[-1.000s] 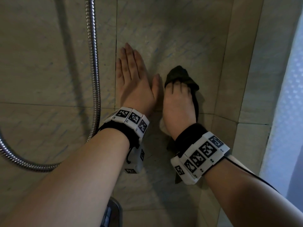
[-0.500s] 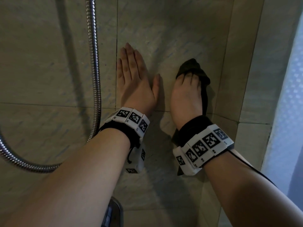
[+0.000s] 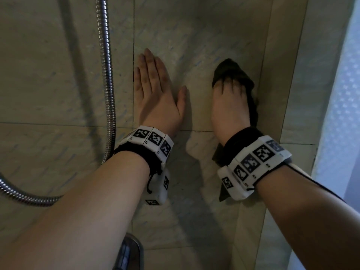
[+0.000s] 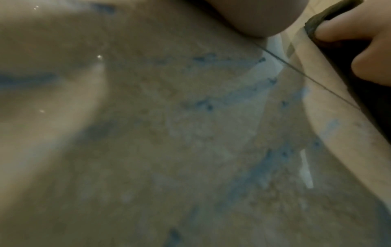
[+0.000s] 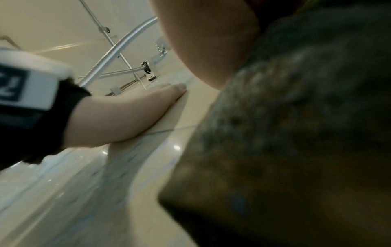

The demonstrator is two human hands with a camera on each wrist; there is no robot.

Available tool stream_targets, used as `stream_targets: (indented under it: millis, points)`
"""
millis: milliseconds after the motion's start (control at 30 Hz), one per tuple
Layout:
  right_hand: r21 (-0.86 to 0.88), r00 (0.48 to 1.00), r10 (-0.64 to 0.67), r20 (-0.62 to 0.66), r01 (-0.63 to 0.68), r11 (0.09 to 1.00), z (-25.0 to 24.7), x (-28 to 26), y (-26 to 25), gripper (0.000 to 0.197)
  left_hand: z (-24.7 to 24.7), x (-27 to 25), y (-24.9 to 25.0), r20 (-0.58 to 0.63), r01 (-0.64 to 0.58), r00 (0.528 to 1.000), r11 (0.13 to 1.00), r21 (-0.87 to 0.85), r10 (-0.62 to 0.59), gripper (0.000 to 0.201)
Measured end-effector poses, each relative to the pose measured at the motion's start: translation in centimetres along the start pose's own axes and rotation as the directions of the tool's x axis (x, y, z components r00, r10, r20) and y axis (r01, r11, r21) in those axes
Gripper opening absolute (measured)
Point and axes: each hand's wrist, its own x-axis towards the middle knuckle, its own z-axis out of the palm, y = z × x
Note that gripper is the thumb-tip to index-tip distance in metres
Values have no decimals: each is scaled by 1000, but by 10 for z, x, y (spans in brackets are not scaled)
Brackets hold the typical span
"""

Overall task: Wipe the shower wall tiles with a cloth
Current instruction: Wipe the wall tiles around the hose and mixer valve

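Observation:
My left hand lies flat on the beige wall tile, fingers straight and pointing up; the right wrist view also catches this left hand from the side. To its right, my right hand presses a dark cloth against the same tile, fingers slightly bent on it. The cloth bunches above the fingertips and hangs down past the wrist. That cloth fills the right wrist view, blurred. In the left wrist view a finger of the right hand lies on the cloth's edge.
A metal shower hose hangs left of my left hand and loops off to the lower left. The wall's inner corner runs just right of the cloth. A pale shower curtain borders the right edge. A metal fitting sits at the bottom.
My right hand has slid the cloth up and to the right along the tile, towards the corner. My left hand has stayed flat in place.

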Motion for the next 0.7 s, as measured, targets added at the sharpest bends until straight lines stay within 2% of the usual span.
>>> stream_targets:
  millis: [200, 433, 567, 700]
  points:
    - [-38, 997, 70, 36, -68, 997, -7, 15, 13, 50, -1, 0, 1, 7, 6, 1000, 1000, -18, -6, 75]
    - [-4, 981, 176, 80, -177, 984, -6, 5, -8, 47, -1, 1, 0, 2, 9, 1000, 1000, -14, -9, 75]
    - [-9, 985, 137, 100, -137, 991, 0, -11, -21, 47, -1, 0, 1, 11, 9, 1000, 1000, -8, -9, 75]
    - [-37, 994, 77, 72, -74, 997, -1, -5, -9, 48, 0, 0, 0, -3, 0, 1000, 1000, -11, -1, 75]
